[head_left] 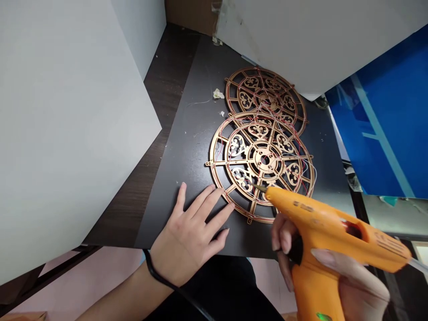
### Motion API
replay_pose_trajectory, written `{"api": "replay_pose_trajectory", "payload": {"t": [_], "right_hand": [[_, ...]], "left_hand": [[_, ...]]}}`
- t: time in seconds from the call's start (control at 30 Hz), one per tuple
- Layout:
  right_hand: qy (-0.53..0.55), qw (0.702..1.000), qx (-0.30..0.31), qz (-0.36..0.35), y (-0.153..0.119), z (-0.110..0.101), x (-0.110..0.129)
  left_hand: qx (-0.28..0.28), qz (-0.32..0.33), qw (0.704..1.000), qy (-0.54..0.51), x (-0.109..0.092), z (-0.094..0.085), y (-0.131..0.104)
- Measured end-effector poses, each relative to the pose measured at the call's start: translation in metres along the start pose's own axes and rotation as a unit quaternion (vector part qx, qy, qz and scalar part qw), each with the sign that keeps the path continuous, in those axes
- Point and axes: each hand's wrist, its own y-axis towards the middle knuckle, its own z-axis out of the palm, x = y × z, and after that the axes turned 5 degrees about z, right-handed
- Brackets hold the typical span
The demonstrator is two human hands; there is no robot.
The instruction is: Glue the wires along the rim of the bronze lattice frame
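Observation:
My left hand (192, 232) lies palm down with spread fingers, its fingertips at the lower left rim of the nearer round wooden lattice frame (265, 159). Wrapped round the handle of an orange glue gun (321, 218) is my right hand (354, 278). The gun's metal nozzle points left, over the lower part of the nearer frame; whether it touches the wood I cannot tell. A second round frame (245, 99) lies behind, partly covered by the nearer one. Thin red and white wires run over both frames.
The frames rest on a dark grey board (180, 156). White panels stand at the left (73, 133) and at the back (301, 40). A blue sheet (394, 111) is at the right. Pale scraps (218, 94) lie left of the rear frame. A black cord (177, 290) crosses my left wrist.

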Motion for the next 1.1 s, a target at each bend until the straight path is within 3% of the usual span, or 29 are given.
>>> {"api": "replay_pose_trajectory", "payload": {"t": [0.53, 1.1], "right_hand": [[-0.099, 0.986, 0.005, 0.135, 0.0078, 0.0053, -0.0055], [-0.105, 0.987, 0.016, 0.122, 0.0089, 0.0046, -0.0087]], "left_hand": [[-0.004, -0.003, 1.000, -0.010, 0.0002, 0.0009, -0.0017], [-0.004, -0.004, 1.000, -0.008, 0.0001, 0.0008, -0.0017]]}}
